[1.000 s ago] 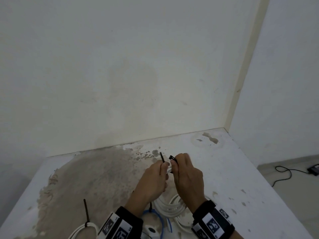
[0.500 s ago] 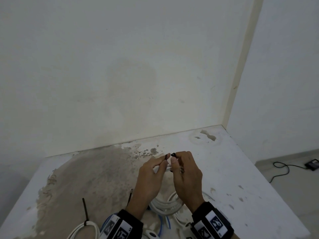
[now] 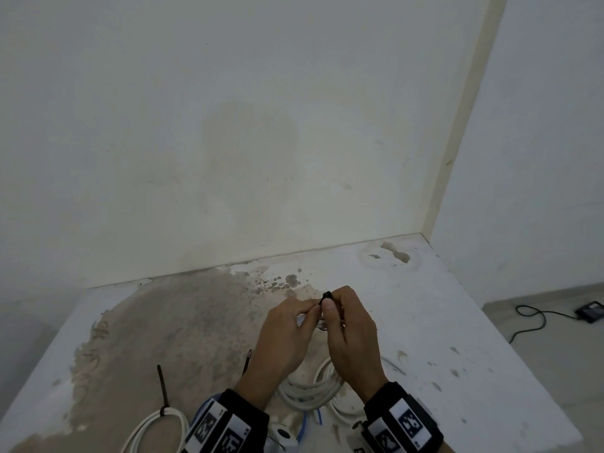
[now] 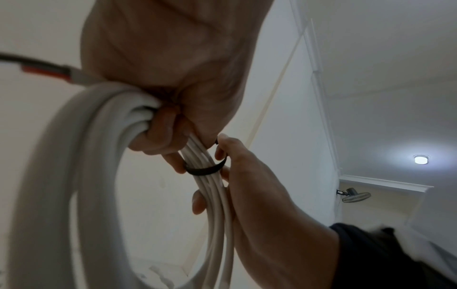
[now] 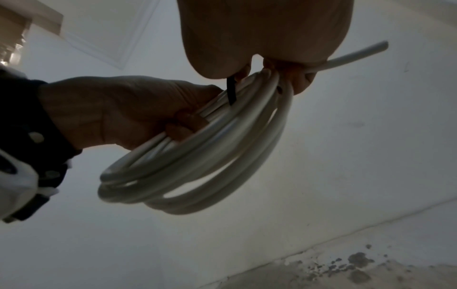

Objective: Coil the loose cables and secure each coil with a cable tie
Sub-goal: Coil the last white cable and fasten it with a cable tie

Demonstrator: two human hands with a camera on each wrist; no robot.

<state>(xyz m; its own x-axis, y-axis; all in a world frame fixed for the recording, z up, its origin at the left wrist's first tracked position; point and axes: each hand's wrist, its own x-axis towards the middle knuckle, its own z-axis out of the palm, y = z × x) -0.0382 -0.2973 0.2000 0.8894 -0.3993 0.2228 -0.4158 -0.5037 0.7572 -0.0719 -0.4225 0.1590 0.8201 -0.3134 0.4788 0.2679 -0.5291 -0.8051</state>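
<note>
1. Hands raised together above stained table (image 3: 425,322).
2. Left hand (image 3: 281,338) curled round white cable coil (image 4: 99,176).
3. Right hand (image 3: 351,331) gripping same coil, pinching black cable tie (image 4: 205,169) looped round strands.

The loose black tail of the thin black plastic cable tie (image 3: 327,295), which a second ago stands up free between the two hands, no longer sticks out; only a small dark nub shows at the fingertips. The left hand (image 3: 283,338) and right hand (image 3: 351,335) now sit closer together, thumbs meeting at the tie, and the band lies as a closed loop around the bundled white round cable coil (image 4: 212,187).
</note>
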